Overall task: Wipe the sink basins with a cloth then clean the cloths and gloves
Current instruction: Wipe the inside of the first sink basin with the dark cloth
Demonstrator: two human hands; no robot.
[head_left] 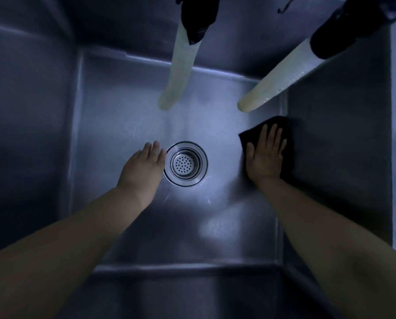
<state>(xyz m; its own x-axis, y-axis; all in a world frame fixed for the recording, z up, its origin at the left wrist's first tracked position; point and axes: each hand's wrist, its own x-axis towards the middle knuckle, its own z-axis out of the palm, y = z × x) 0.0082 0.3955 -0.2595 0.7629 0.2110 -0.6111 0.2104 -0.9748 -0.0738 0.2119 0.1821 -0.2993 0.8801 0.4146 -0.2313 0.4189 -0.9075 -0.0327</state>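
**Cloth pressed flat at the right edge of the basin floor**

Both bare forearms come in from the bottom of the head view and reach down into one deep steel sink basin [238, 226]. At the right, the right hand [265, 155] lies palm-down with fingers straight and slightly spread on a dark cloth [282, 130]. It presses the cloth flat to the floor and does not bunch or pinch it, which suits a wiping stroke: a flat hand keeps the most fabric against the metal. The cloth sits on the basin floor hard by the right wall, toward the far right corner, so the step in hand looks like wiping that floor edge.

The left hand [144, 164] holds nothing. Its fingers are straight and close together, reaching forward just beside the round drain strainer [185, 163]; whether the palm rests on the floor or hangs above it I cannot tell. It probably steadies the body.

Two pale hoses [181, 72] hang in from dark fittings at the top, their ends near the far wall, the right one ending just beyond the cloth. Toward the right wall and far corner the cloth has almost no room left. Open floor lies leftward past the drain and back toward the near wall; the strainer's rim could catch the cloth.
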